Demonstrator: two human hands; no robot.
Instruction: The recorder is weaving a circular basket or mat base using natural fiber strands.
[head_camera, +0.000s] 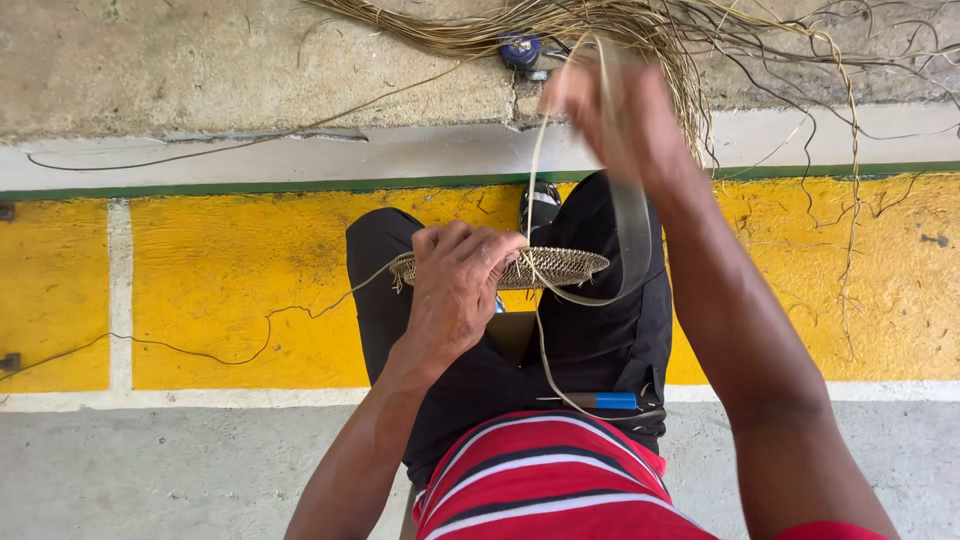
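L hand (455, 290) is closed on the near rim of a flat woven disc (545, 266), fingers curled over the edge, holding it level above the lap, approx over the black trousers (600, 340). R hand (615, 115) is raised higher and further fwd, blurred; it looks pinched shut on a long pale fibre strand (535, 170) that runs down from the fingers to the disc, then loops under it and trails across the lap. A blue-handled tool (605, 401) lies on the right thigh, just above the red striped shirt (545, 480). A bundle of loose fibres (600, 25) lies on the concrete ledge ahead, w/ a small blue spool-like item (520, 48) beside it. Floor below is a yellow painted band (220, 280).
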